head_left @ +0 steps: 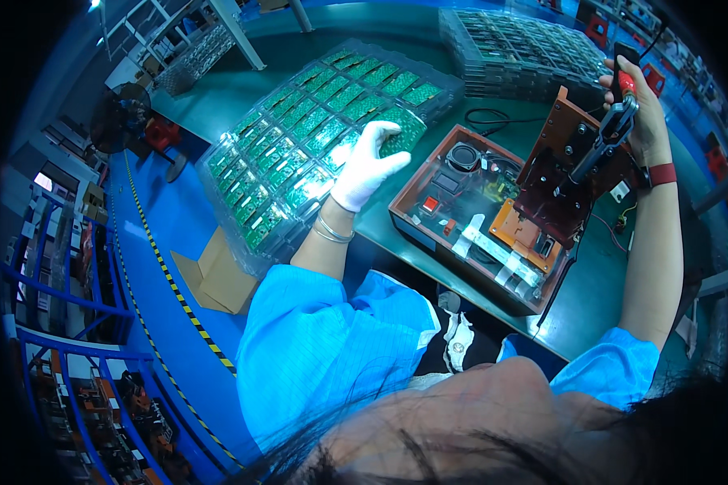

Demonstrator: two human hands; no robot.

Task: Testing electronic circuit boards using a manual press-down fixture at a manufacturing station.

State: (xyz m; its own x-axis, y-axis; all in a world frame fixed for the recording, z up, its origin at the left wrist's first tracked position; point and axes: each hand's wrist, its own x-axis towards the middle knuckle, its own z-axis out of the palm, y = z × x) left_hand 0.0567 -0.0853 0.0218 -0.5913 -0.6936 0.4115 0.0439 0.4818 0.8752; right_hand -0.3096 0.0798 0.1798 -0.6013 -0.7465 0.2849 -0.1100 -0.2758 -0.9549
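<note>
My left hand (364, 168), in a white glove, is over the near right corner of a clear tray of boards. Its thumb and forefinger curve around the edges of a green circuit board (403, 133). On the right, my bare right hand (647, 113) is closed round the red grip (626, 82) of a toggle clamp (598, 149). That clamp is mounted on the raised, tilted dark plate (554, 153) of a test fixture (430, 236). Under the plate, an orange nest (526, 234) sits on the fixture's clear top; I cannot tell whether it holds a board.
The stacked clear trays (271, 230) hold rows of green boards. Another tray stack (510, 77) stands at the back right. A black cable (493, 121) curls behind the fixture on the green table (372, 229). A cardboard box (218, 275) and a fan (125, 117) are at the left.
</note>
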